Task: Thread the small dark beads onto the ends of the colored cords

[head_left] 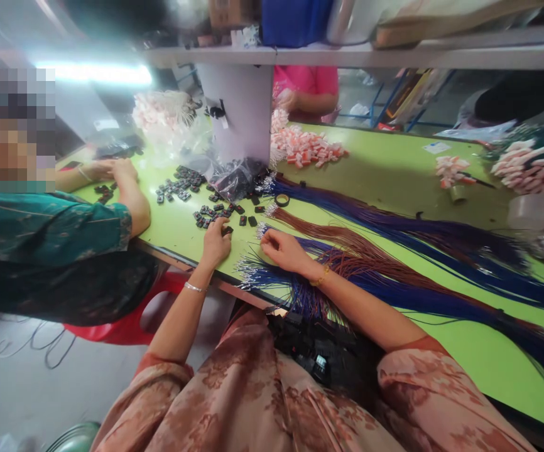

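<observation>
My left hand (pixel 217 243) is closed at the near edge of a loose group of small black connector housings (pixel 206 215). A dark connector housing (pixel 227 230) shows between its thumb and fingers. To the right, my right hand (pixel 282 248) is curled in a pinch above a bundle of blue wires (pixel 300 295) with bare metal terminals at their ends. Whatever its fingertips hold is too small to make out. Just beyond that hand lies a bundle of brown wires (pixel 328 235), its terminals pointing left.
A roll of black tape (pixel 282 200) and a plastic bag of black parts (pixel 241 179) lie farther back on the green table (pixel 470 351). Pink-white connectors (pixel 312 147) are heaped beyond. A co-worker in a green sleeve (pixel 107 220) sits left; another person in pink (pixel 307 91) is opposite. Black parts rest on my lap.
</observation>
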Available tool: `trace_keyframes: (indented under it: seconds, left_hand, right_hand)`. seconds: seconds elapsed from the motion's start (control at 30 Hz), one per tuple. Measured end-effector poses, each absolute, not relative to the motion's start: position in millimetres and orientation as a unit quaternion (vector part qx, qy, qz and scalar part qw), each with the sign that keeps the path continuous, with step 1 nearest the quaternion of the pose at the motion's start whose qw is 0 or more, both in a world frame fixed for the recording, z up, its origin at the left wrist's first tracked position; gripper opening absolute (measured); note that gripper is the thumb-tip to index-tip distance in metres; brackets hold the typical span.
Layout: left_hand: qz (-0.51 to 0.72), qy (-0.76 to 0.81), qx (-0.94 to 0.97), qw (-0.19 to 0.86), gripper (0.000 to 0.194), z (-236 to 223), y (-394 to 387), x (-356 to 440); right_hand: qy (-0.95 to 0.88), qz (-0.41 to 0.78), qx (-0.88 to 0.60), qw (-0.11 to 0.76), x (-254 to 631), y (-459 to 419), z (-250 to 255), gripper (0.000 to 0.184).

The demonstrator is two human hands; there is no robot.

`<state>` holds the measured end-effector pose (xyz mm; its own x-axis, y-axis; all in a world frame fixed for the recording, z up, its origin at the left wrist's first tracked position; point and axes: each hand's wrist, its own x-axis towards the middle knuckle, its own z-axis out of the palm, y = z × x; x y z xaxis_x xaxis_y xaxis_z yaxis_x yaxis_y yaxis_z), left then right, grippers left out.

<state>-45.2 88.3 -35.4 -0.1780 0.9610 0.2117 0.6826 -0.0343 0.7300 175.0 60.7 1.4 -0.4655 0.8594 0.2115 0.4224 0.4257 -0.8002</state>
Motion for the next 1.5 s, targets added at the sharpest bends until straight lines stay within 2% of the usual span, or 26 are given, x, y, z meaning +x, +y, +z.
trace_keyframes:
  seconds: [0.1,0.2,0.37,0.63,1.2,1.5]
  left_hand:
    - [0.492,0.604,0.493,0.387,0.035,-36,75,-43]
    - [0.547,0.507,0.360,0.561,0.036,-34,56,-34]
    - [0.571,0.411,0.264,0.660,0.027,-25,30,-15]
    - [0.566,0.355,0.226,0.709,0.023,-19,17,4]
    - [0.597,0.391,0.267,0.647,0.031,-23,10,16]
    - [0.602,0.441,0.263,0.611,0.037,-30,7,21]
  right_hand:
    - [-0.768,0.382,-0.391,0.333,165,64,10,0.011]
    - [-0.755,0.406,-0.381,0.347,159,64,15,0.012]
    - [-0.752,0.393,-0.400,0.346,160,57,10,0.014]
    - [-0.800,0.261,-0.440,0.312,166,46,8,0.017]
    - [-0.792,0.287,-0.459,0.283,165,42,4,0.021]
    - [-0.882,0.175,-0.380,0.217,167,39,-6,0.017]
